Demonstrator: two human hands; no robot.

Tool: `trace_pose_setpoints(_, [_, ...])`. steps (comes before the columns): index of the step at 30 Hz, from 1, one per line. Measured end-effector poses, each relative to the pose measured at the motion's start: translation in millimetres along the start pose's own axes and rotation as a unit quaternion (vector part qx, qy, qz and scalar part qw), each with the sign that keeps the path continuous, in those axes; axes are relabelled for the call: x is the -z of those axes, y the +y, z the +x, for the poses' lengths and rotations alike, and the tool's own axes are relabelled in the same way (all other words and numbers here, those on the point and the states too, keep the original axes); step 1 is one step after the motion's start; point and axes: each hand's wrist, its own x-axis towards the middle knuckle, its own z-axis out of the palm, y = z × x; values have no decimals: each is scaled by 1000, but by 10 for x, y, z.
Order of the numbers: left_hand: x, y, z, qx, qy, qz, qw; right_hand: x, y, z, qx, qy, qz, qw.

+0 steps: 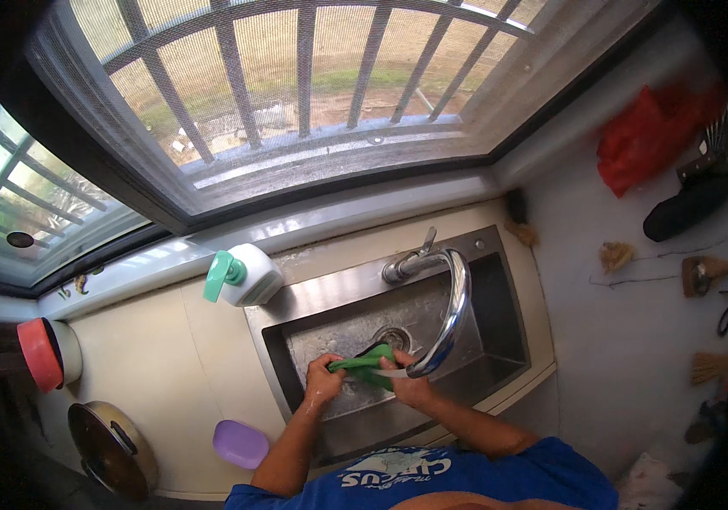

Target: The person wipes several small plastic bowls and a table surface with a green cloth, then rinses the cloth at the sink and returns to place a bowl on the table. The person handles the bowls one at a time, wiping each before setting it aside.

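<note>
Both my hands hold a green cloth [370, 364] over a stainless steel sink basin [332, 325]. My left hand [324, 377] grips the cloth's left end, its wrist wet and soapy. At the right end, my right hand [407, 382] has hold of the cloth, partly hidden under the spout. The curved chrome faucet [459, 306] arches over the basin, and water appears to run from its mouth onto the cloth and my right hand. Part of the round drain [397, 339] shows just beyond the cloth.
A white pump bottle with a green top [255, 274] stands left of the sink. Nearer me lies a purple plastic dish [241, 444]. A lidded pot [114, 446] and a red-and-white container [45, 354] stand far left. Brushes and a red bag [641, 143] hang at the right wall.
</note>
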Motion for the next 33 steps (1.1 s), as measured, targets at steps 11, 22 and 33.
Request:
trace_pose_setpoints(11, [-704, -137, 375, 135, -215, -567, 784, -538, -326, -186, 199, -7, -22, 980])
trace_pose_setpoints(22, [-582, 117, -2, 147, -74, -536, 828, -200, 488, 593, 156, 132, -227, 952])
trace_pose_setpoints(33, [-599, -304, 514, 152, -230, -561, 781, -739, -380, -321, 133, 23, -71, 988])
